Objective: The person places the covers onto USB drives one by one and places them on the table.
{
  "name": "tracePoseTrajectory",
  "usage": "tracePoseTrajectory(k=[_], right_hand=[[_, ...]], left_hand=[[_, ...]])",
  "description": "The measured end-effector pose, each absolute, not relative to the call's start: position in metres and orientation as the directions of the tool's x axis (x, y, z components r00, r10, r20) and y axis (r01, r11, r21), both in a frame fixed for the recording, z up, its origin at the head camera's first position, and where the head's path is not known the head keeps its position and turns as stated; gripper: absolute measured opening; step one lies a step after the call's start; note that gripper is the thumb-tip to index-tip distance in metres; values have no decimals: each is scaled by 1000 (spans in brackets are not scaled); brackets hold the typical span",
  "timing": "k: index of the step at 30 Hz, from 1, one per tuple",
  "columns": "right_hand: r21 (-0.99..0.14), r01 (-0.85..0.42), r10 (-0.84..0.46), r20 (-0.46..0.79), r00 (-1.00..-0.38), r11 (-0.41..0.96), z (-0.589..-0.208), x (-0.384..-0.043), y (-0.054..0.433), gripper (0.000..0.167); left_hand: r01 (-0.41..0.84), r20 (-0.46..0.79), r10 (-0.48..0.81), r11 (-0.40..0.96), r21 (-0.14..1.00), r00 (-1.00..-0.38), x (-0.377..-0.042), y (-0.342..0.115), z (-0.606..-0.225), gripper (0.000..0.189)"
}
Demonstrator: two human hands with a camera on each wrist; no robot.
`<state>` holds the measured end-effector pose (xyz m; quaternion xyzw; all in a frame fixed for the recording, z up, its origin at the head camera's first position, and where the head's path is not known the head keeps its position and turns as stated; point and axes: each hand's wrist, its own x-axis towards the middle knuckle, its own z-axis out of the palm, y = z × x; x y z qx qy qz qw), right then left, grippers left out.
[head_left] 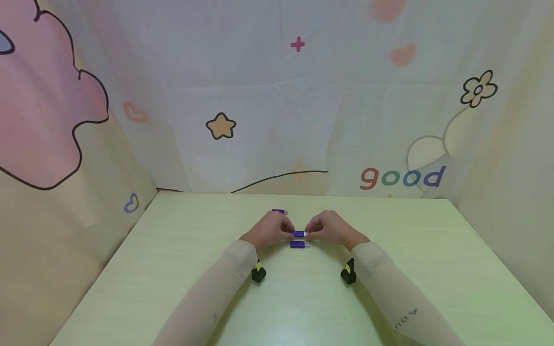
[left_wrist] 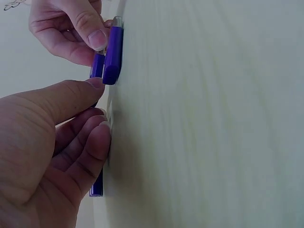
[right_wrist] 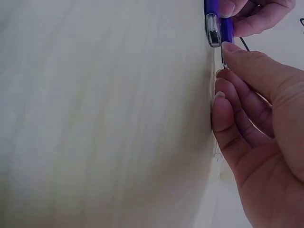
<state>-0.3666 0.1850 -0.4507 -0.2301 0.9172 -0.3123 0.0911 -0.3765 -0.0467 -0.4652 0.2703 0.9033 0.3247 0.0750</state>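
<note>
Nearest the person, two pale sleeves [head_left: 207,298] run forward over the light green counter [head_left: 130,288], each with a small black wrist camera [head_left: 258,273] strapped beneath it. Just short of the hands lies a purple USB stick [head_left: 299,244], flat on the counter, touched by neither hand.

Then the hands themselves, close together. The left hand [head_left: 269,229] and the right hand [head_left: 325,228] both have their fingers curled in, and between them they pinch a second purple stick [head_left: 297,234], one hand at each end. The left wrist view shows it most closely: the left thumb sits at one end of the stick, the right thumb and forefinger at the other. Whether its cap is being pulled off or pushed on I cannot tell; to my eye the work on this stick is mid-way, with the near one looking whole.

Just beyond the left hand a third purple stick [head_left: 279,211] rests by itself. No box, tray or other container is in view. Behind stands a cartoon backdrop [head_left: 389,120].
</note>
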Motion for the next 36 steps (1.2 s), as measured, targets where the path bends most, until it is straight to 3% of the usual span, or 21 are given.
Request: tracePoseTrajectory(k=[36], right_hand=[[-642, -317, -467, -73, -881, 698, -452, -365, 189, 13]], left_hand=[[445, 15, 560, 641, 625, -828, -378, -48, -469, 17]])
